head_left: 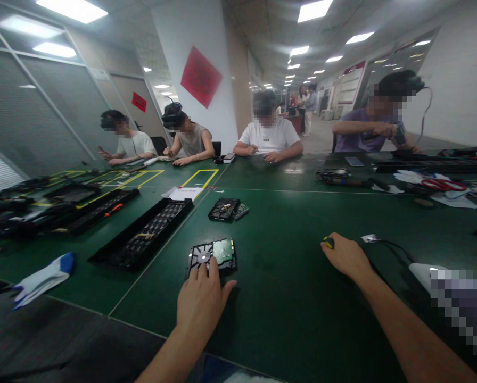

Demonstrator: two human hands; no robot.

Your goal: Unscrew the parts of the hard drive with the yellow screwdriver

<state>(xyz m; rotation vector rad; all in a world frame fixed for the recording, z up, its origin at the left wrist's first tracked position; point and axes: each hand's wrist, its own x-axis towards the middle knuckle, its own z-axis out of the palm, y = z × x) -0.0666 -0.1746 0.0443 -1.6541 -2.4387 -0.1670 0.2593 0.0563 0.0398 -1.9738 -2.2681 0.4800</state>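
A hard drive (pixel 223 250) with a green circuit board lies on the green table before me. My left hand (pixel 202 298) rests its outstretched fingers on the drive's near side, thumb spread to the right and not wrapped round it. Off to the right, my right hand (pixel 347 256) is closed on a yellow-and-black tool handle (pixel 328 242); most of the tool is hidden in the fist. Beyond the first drive sits a second hard drive (pixel 223 208), with a loose circuit board (pixel 241 212) against its right side.
Left of the drives lies a long black tray (pixel 121 254). A white-and-blue glove (pixel 47 279) is near the left edge, and an orange tool (pixel 114 209) lies farther back. A cable (pixel 394 244) runs beside my right arm. Several people sit across the table (pixel 286 303).
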